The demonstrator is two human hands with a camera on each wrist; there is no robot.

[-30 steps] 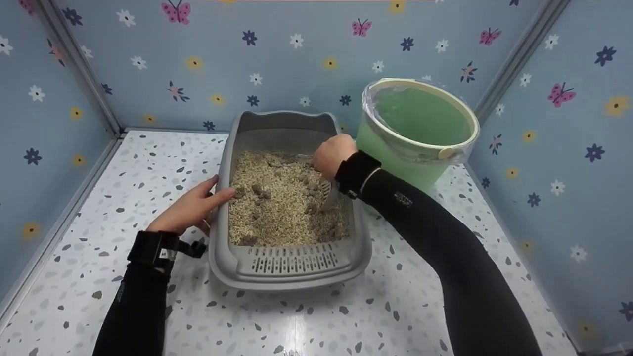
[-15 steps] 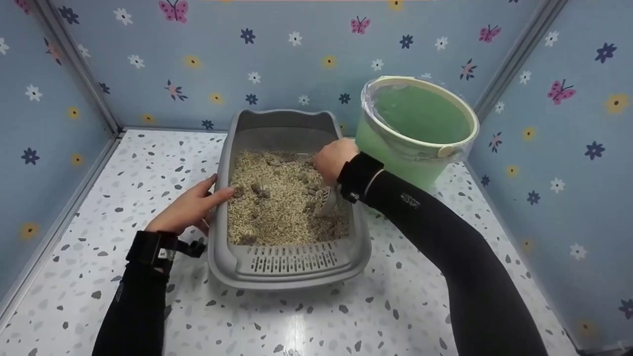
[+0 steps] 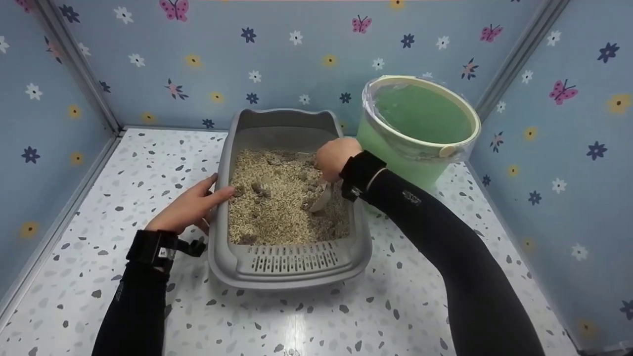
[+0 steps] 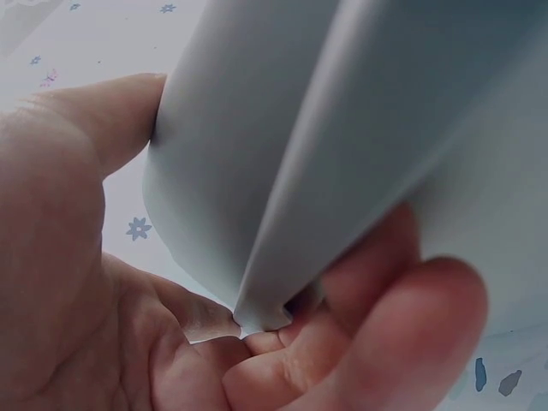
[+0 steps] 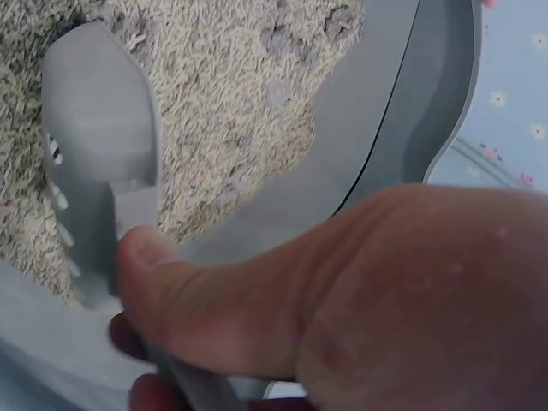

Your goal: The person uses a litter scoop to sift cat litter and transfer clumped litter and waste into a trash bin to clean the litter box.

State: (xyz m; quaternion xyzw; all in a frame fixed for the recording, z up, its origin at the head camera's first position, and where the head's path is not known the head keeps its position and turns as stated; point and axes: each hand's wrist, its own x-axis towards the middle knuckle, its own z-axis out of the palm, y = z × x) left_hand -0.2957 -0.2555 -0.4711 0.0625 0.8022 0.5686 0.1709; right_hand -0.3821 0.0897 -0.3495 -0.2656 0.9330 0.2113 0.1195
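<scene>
A grey litter box [image 3: 292, 283] holds pale pellet litter [image 3: 277, 212] with several darker clumps [image 3: 259, 190]. My left hand [image 3: 190, 207] grips the box's left rim; in the left wrist view its thumb lies on one side and curled fingers [image 4: 377, 248] on the other. Inside the box, near its right wall, my right hand [image 3: 339, 155] holds a grey slotted litter scoop [image 5: 98, 111] by the handle. The scoop's blade stands tilted with its lower edge in the litter, beside some clumps. From the head view, the right hand covers the handle.
Right behind the box stands a green bin [image 3: 400, 153] lined with a clear plastic bag, close to my right forearm. Flower-patterned panels [image 3: 292, 64] enclose the speckled white surface [image 3: 296, 321] at the back and both sides.
The scoop's blade has turned and shifted slightly left in the litter, so its slots no longer show in the head view. My right hand moved a little toward me and right. The left hand stayed put.
</scene>
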